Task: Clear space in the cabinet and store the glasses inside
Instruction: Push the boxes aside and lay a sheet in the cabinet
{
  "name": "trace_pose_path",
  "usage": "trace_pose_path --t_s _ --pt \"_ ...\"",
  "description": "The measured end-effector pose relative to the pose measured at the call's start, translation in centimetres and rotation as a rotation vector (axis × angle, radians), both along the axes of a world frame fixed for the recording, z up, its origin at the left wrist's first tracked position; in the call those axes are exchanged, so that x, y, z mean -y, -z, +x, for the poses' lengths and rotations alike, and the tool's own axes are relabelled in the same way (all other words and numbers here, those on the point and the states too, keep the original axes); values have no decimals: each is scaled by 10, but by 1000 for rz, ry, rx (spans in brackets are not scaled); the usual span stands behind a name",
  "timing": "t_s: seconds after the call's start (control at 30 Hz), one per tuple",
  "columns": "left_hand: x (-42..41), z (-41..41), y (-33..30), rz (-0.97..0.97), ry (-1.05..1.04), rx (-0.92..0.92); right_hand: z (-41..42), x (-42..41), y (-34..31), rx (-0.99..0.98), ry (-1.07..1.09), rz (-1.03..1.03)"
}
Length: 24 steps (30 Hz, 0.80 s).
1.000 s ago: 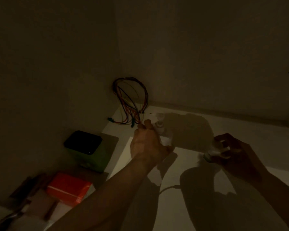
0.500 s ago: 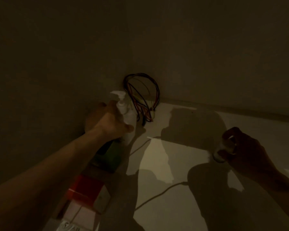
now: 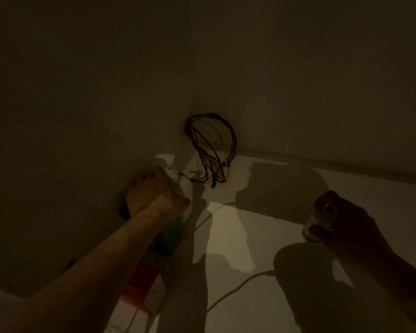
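I look into a dim cabinet with a pale shelf floor [image 3: 228, 239]. My left hand [image 3: 154, 195] is wrapped around a white pump bottle [image 3: 178, 179], held close to the cabinet's left wall near the back corner. My right hand [image 3: 346, 227] grips a small clear glass [image 3: 317, 224] just above the shelf floor at the right. The lower part of the bottle is hidden behind my fingers.
A bundle of coloured wires [image 3: 211, 150] hangs in the back corner. A green container [image 3: 169, 236] sits under my left forearm, a red box [image 3: 142, 280] in front of it. A thin white cable [image 3: 235, 289] runs across the shelf floor.
My left hand picked up the white pump bottle from the shelf middle and carried it left to the cabinet wall. The right hand with the glass stayed roughly in place.
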<state>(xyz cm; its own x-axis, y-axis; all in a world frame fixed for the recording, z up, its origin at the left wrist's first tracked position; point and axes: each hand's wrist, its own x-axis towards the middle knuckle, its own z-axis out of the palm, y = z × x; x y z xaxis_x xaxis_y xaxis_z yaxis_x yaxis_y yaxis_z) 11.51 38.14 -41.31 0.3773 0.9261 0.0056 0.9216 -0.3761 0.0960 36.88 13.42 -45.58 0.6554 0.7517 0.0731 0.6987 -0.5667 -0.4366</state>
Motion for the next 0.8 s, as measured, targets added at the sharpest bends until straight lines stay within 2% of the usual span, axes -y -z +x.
trace_pose_path --t_s 0.07,0.23,0.3,0.4,0.5,0.57,0.6,0.7,0.8 --pt "7 0 1 37 -18 -62 -2 -1 -1 4 -9 -10" --pt "22 -10 -9 80 7 -72 -10 -10 1 13 -52 -10" --pt "31 -18 -20 99 53 -19 -14 -17 -1 8 -77 6" --pt "60 -35 -33 199 141 170 -21 -34 -5 10 -120 44" --pt "103 -43 -21 287 412 233 -28 -57 -9 30 -151 73" --pt "129 -37 3 242 629 247 -33 -76 -13 24 -172 99" --pt "139 -33 17 203 697 200 -36 -86 -16 11 -182 109" --pt "152 -25 59 50 743 9 -45 -113 -21 -61 -213 121" --pt "149 -27 94 -42 766 -32 -56 -141 -21 -141 -287 176"
